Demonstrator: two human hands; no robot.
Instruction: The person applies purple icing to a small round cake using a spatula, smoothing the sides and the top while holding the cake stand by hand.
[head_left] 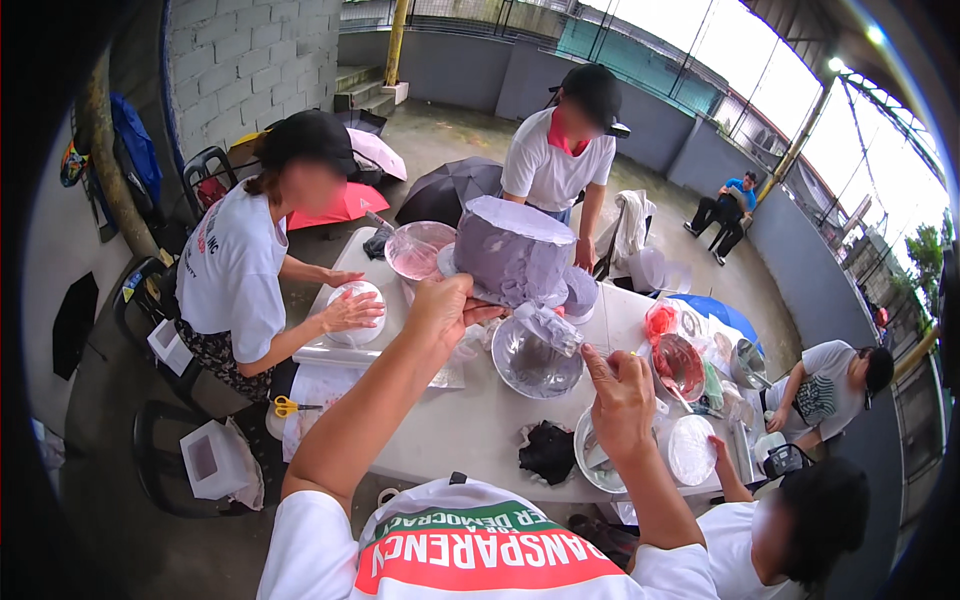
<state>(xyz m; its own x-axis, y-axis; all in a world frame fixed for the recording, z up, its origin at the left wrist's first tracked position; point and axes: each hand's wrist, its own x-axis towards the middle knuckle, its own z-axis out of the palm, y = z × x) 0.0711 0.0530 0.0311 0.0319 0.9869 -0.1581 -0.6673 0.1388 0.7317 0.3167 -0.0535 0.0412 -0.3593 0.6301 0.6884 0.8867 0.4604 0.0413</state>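
My left hand holds up a round cake from below. Pale purple icing covers it, with rough, ragged ridges along its near lower side. In my right hand is a spatula, its blade thickly smeared with the same icing and close to the cake's lower edge. Beneath it on the table stands a metal bowl with icing streaks inside. A smaller purple-coated piece shows behind the cake, partly hidden.
Around the white table several people work. One at left has hands on a white round form. Bowls of pink and red icing, a black cloth and yellow-handled scissors lie about. Open umbrellas stand behind.
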